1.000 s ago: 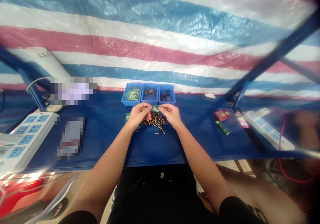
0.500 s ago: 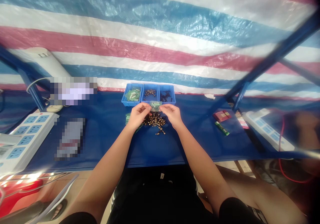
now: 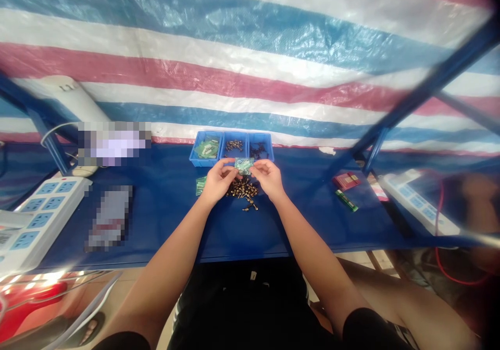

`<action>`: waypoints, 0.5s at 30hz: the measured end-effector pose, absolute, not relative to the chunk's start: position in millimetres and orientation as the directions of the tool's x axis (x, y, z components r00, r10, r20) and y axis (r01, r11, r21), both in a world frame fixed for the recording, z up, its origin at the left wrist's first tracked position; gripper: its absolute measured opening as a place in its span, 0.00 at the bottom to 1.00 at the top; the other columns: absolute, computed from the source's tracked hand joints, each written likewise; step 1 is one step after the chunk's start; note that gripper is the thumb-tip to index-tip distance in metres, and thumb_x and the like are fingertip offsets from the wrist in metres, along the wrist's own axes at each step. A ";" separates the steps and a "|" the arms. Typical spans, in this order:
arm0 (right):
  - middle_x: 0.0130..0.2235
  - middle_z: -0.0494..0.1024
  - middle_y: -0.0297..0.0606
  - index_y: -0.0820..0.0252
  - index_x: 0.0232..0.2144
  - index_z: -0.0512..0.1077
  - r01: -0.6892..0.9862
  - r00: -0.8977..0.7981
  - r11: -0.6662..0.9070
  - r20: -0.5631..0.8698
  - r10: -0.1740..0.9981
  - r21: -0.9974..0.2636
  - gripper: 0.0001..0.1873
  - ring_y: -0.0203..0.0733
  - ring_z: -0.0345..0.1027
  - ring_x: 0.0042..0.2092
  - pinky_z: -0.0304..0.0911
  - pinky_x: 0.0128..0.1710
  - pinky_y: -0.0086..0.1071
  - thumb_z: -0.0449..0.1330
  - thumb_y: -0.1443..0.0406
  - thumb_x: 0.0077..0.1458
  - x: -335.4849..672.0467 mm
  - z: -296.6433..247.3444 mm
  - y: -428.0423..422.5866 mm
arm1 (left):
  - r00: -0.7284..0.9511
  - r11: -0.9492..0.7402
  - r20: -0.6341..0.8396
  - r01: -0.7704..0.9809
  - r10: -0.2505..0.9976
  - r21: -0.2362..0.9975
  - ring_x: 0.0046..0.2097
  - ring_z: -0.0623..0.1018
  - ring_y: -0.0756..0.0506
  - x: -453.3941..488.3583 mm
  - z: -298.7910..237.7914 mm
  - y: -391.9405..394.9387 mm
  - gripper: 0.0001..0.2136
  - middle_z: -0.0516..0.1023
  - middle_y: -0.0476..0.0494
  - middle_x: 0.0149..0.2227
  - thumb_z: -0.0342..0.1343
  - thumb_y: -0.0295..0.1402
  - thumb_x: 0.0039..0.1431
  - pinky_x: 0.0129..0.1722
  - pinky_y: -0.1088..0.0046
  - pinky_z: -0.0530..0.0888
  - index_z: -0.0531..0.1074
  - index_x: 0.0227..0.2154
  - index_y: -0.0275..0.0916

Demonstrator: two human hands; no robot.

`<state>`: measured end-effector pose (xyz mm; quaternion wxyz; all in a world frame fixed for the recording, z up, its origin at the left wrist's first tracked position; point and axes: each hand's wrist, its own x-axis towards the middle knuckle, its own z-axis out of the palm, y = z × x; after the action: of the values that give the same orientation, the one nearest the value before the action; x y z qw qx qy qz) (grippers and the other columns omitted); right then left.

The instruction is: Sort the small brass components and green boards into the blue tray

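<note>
Between my two hands is a small green circuit board, held up by its side edges. My left hand pinches its left side, and my right hand grips the right side. Just below the board lies a pile of brass-coloured metal parts with dark ends, partly hidden by my fingers. More green boards lie on the table beside my left hand. Behind my hands stand three joined blue bins: the left bin holds green boards, the middle bin small metal parts, the right bin dark small parts.
A white power strip lies at the left, another power strip at the right. A red box and a green packet sit on the blue table. A striped sheet hangs behind, beside blue frame bars.
The board has tilted so that more of its face shows, and it sits slightly nearer the camera. My left fingers have shifted a little along its edge.
</note>
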<state>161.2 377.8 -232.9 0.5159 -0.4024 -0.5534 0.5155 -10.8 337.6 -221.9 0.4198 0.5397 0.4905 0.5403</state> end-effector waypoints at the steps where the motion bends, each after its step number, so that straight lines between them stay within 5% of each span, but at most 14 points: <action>1: 0.33 0.79 0.37 0.58 0.36 0.70 -0.084 -0.141 0.138 0.149 0.979 -0.987 0.18 0.39 0.73 0.31 0.70 0.37 0.35 0.66 0.54 0.46 161.3 -232.9 378.0 | -0.070 -0.160 0.165 0.081 0.984 0.984 0.35 0.80 0.44 -10.9 -222.4 337.7 0.22 0.78 0.45 0.32 0.60 0.44 0.55 0.36 0.71 0.73 0.66 0.48 0.39; 7: 0.34 0.80 0.38 0.58 0.42 0.73 -0.070 -0.153 0.116 0.126 0.980 -0.991 0.21 0.40 0.73 0.32 0.70 0.38 0.36 0.65 0.55 0.47 161.5 -234.4 378.5 | -0.093 -0.133 0.140 0.082 0.986 0.988 0.32 0.79 0.45 -13.2 -228.6 340.6 0.17 0.77 0.46 0.29 0.61 0.45 0.53 0.34 0.72 0.72 0.70 0.40 0.38; 15: 0.35 0.80 0.39 0.59 0.34 0.77 0.049 -0.087 0.190 0.185 0.979 -0.981 0.17 0.43 0.73 0.36 0.70 0.38 0.36 0.64 0.53 0.48 162.9 -237.6 379.5 | -0.159 -0.176 0.220 0.254 0.962 0.951 0.27 0.74 0.48 -16.2 -231.9 341.2 0.15 0.73 0.49 0.23 0.58 0.45 0.56 0.30 0.72 0.71 0.75 0.37 0.38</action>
<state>162.9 379.5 -237.6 0.5095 -0.4435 -0.5792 0.4564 -16.2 341.2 -231.9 0.3350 0.5550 0.5476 0.5290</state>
